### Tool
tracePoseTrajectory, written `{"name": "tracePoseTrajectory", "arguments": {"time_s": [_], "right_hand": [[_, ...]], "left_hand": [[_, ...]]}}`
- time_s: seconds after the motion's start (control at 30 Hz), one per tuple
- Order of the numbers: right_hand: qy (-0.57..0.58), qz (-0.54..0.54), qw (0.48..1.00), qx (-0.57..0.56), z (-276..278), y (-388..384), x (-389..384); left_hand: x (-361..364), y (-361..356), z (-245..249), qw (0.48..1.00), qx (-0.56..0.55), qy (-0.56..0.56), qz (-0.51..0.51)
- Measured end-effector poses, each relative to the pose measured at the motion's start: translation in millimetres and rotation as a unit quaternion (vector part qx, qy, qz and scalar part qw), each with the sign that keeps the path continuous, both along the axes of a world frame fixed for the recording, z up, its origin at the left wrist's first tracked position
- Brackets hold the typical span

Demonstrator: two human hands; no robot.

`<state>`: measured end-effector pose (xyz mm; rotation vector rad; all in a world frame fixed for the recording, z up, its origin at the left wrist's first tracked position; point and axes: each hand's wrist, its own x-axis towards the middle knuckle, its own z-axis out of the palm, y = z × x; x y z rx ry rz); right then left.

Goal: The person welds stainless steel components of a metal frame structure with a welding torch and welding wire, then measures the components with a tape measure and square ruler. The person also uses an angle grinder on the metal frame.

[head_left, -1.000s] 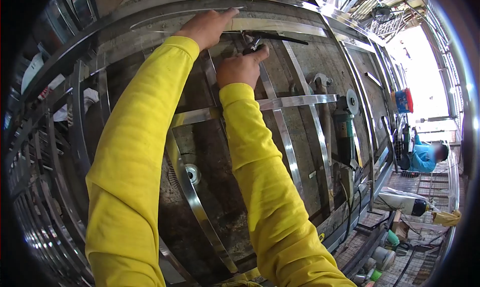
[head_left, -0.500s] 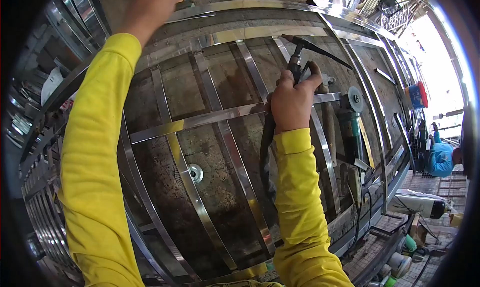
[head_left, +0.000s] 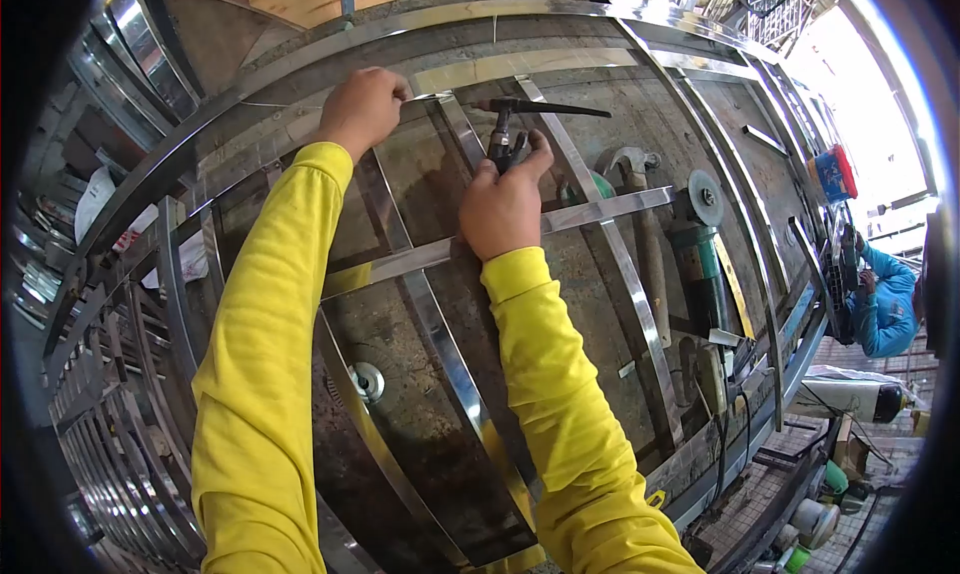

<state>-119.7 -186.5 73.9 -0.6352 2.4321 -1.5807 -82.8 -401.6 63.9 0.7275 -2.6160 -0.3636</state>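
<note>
My right hand [head_left: 503, 206] is wrapped round a TIG welding torch [head_left: 502, 139], whose nozzle points left and whose long black back cap sticks out to the right. My left hand [head_left: 362, 112] is closed in a pinch on a thin filler rod [head_left: 270, 105], which shows on both sides of the fist. Just right of that fist, the rod's end lies close to the torch nozzle, by the joint of a slat [head_left: 463, 132] and the upper rail [head_left: 530, 66]. Both hands are over a shiny metal frame of rails, slats and a crossbar [head_left: 420, 257].
A hammer [head_left: 650, 254] and a green angle grinder [head_left: 697, 249] lie at the right. A round metal disc piece [head_left: 368, 382] sits under the slats. Farther right are a red-and-blue tub [head_left: 832, 174] and a person in blue [head_left: 885, 299].
My left hand has come down and right from the far edge, and a thin rod now shows in it. My right hand has shifted left with the torch, and the view has moved slightly.
</note>
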Motion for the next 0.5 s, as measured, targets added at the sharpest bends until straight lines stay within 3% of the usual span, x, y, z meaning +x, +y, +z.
{"name": "tracePoseTrajectory", "arguments": {"time_s": [0.1, 0.2, 0.33, 0.5], "right_hand": [[-0.009, -0.005, 1.000, 0.010, -10.6, -8.3, -0.4], [0.008, 0.000, 1.000, -0.018, -18.0, -15.5, -1.4], [-0.015, 0.006, 1.000, -0.001, -15.7, -21.4, 0.6], [-0.028, 0.001, 1.000, 0.009, -13.2, -28.6, 5.1]], "left_hand": [[-4.0, -17.6, -5.0, 0.997, 0.071, -0.019, 0.018], [-12.2, -25.5, -4.7, 0.990, 0.083, -0.029, 0.109], [-21.5, -17.2, 14.9, 0.967, 0.140, -0.131, 0.165], [-30.6, -20.0, 12.4, 0.952, 0.170, -0.190, 0.168]]}}
